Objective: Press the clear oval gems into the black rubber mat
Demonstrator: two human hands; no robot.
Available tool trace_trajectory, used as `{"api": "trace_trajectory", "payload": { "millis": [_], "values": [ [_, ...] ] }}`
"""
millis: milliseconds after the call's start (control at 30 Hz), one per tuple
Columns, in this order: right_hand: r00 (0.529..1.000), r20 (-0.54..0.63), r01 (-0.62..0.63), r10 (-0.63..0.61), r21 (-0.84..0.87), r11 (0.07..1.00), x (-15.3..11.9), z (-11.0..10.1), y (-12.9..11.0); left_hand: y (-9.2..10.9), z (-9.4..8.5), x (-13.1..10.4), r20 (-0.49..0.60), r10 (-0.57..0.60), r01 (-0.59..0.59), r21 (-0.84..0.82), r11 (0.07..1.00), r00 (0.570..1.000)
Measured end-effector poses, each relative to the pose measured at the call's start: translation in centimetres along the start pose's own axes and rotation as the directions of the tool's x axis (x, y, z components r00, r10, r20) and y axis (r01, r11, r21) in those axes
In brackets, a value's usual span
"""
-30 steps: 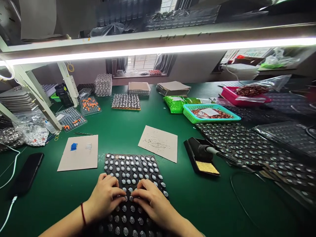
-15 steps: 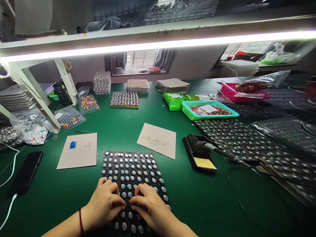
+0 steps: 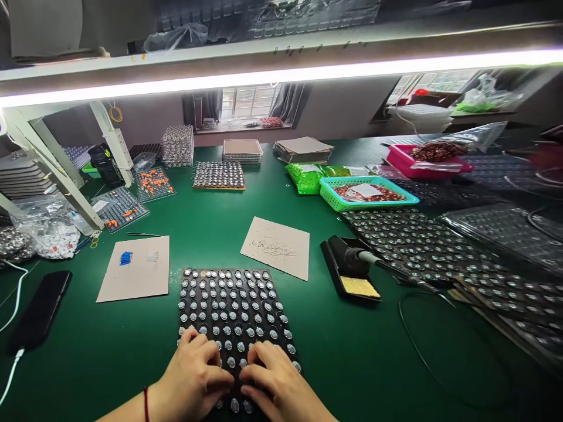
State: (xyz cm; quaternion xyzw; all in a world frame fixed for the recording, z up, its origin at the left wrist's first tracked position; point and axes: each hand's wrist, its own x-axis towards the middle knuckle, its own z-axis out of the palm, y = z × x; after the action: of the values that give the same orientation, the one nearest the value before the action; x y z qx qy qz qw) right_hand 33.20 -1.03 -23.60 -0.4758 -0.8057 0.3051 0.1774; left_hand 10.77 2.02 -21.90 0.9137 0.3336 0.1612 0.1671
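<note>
A black board (image 3: 206,316) set with rows of small round silver pieces lies flat on the green table, low in the middle of the head view. Over its near part, my left hand (image 3: 197,372) is closed, thumb and forefinger pinched together by one of the round pieces. Facing it from the right, my right hand (image 3: 279,378) is closed in a similar pinch, its fingertips a small gap from the left ones. What lies between the fingertips of each hand is too small and covered to make out.
Beyond the board are a cardboard sheet (image 3: 152,281) with blue and silvery bits and another cardboard sheet (image 3: 290,234) with thin wire scraps. A soldering iron (image 3: 373,259) rests in its stand at right. A phone (image 3: 41,308) lies left; a turquoise basket (image 3: 336,202) stands farther back.
Both hands have shifted slightly toward me over the board, staying close together in their pinches. The whole view has moved a little, so the surroundings sit slightly farther left.
</note>
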Motion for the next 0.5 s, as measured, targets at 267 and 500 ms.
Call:
{"api": "trace_trajectory", "payload": {
  "millis": [267,500],
  "values": [
    [0.997,-0.073,0.011,-0.008,0.048,0.999,-0.3,-0.7,0.9,0.1,-0.1,0.3,-0.02,-0.022,0.022,-0.015,1.0,1.0],
    [0.99,-0.133,-0.052,0.053,0.012,0.999,0.6,-0.4,0.5,0.1,0.0,1.1,0.0,-0.042,0.042,-0.026,0.999,0.999]
  ]
}}
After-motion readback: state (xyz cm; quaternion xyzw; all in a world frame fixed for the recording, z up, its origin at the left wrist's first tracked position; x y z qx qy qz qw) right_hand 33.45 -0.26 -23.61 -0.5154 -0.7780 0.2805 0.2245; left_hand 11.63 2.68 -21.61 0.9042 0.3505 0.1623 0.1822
